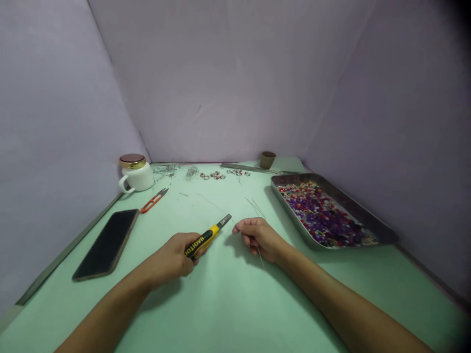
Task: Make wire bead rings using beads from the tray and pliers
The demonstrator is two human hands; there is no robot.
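Tool [206, 241], yellow-black, grey-tipped, fills our curled left hand [175, 252], our right hand [262, 236] pinching wire [260, 256], pale walls [235, 93] lining our mint counter's [224, 309] far edge.

There are two hands [178, 255] [259, 238] and one tool [211, 233], phone [107, 245], mug [140, 176], snips [151, 202], tray [355, 208] and cup [267, 161] each.

A small craft workspace — a green tabletop [221, 309] boxed in by plain, pale walls [235, 88]. The metal tray [355, 208] of loose beads [312, 213] shows it, as do the beaded pieces [217, 175], tangled wire [167, 170], orange snips [152, 202] and hand-held yellow-and-black tool [212, 232], all to the left of that tray.
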